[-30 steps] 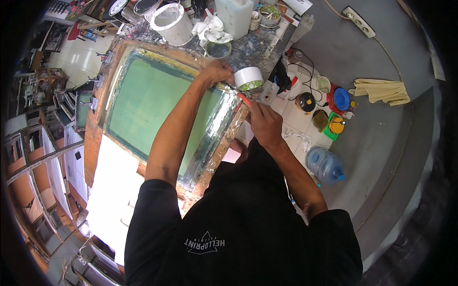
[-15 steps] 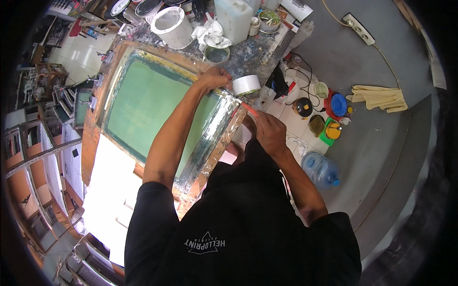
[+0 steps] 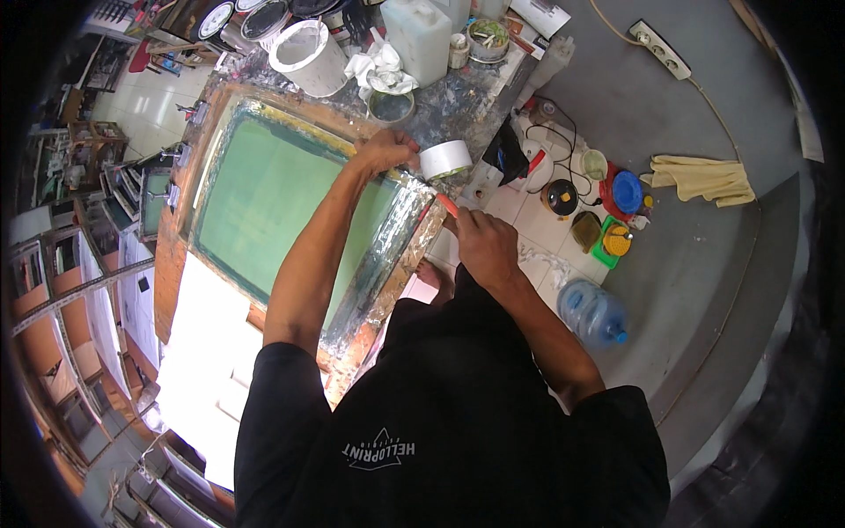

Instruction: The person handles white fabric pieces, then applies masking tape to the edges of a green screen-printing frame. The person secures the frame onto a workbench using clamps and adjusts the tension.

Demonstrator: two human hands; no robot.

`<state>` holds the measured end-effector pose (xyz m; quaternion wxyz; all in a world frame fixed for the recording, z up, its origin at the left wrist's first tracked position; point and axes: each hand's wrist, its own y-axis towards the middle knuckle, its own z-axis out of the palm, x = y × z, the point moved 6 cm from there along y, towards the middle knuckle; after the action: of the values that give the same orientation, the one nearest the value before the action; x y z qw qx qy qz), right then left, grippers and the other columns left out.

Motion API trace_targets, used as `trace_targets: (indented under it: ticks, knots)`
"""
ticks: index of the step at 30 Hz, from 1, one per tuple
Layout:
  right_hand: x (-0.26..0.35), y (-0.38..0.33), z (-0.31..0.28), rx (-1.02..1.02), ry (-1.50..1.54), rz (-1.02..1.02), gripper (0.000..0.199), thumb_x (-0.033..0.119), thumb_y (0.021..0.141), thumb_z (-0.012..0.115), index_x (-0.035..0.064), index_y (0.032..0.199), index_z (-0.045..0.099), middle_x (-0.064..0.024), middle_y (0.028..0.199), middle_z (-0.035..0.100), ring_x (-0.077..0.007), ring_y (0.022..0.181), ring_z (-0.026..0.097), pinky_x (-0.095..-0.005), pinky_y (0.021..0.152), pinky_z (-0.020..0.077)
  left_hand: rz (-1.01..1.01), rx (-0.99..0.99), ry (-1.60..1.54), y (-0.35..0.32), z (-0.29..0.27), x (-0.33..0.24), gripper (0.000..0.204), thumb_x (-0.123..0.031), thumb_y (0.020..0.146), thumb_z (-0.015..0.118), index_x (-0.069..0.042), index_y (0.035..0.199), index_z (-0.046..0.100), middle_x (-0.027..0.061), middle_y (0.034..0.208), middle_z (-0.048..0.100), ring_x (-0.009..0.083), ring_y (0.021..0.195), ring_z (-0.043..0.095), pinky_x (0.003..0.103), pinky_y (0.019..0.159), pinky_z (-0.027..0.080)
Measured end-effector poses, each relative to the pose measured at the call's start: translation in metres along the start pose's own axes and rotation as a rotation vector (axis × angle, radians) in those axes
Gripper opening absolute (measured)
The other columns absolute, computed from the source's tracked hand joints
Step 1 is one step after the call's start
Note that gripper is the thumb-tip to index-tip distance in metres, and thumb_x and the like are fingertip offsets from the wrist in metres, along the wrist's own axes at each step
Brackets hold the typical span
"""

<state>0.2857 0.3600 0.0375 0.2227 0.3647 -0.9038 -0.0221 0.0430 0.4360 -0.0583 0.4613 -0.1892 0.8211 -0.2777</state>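
1. One green-mesh screen frame [image 3: 290,189] lies on the desk [image 3: 458,97].
2. The left hand [image 3: 385,150] grips a white tape roll [image 3: 444,160] at the frame's far right corner.
3. The right hand [image 3: 484,246], closed on a red-handled tool [image 3: 446,204], sits beside the frame's taped edge; a slip could wrinkle the tape or nick the mesh.

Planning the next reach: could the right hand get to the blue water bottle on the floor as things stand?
Probably yes. The right hand holds a red tool at the frame edge; the water bottle lies on the floor on that side, nothing between them, though the tool occupies the hand.
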Motion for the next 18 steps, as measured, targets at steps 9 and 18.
trace_targets:
  ticks: [9, 18]
  knots:
    - [-0.106, -0.019, -0.091, -0.043, -0.041, 0.195, 0.014, 0.012, 0.094, 0.063, 0.0033, 0.105, 0.065, -0.0163, 0.086, 0.070, -0.0374, 0.070, 0.069, -0.0470, 0.063, 0.0508, 0.083, -0.091, -0.320, -0.034, -0.008, -0.014, 0.041, -0.010, 0.067, 0.076, 0.001, 0.107, 0.071, 0.0083, 0.089, 0.073, 0.0176, 0.085, 0.068, 0.030, 0.080, 0.052]
    - [-0.160, 0.114, 0.016, -0.111, 0.147, -0.224, 0.042, 0.007, 0.085, 0.070, 0.0065, 0.127, 0.062, -0.0202, 0.122, 0.060, -0.0385, 0.112, 0.056, -0.0487, 0.096, 0.0420, 0.225, -0.343, -0.486, -0.115, -0.009, -0.036, 0.022, -0.007, 0.075, 0.074, -0.003, 0.096, 0.070, 0.0023, 0.081, 0.068, 0.0102, 0.075, 0.062, 0.027, 0.070, 0.050]
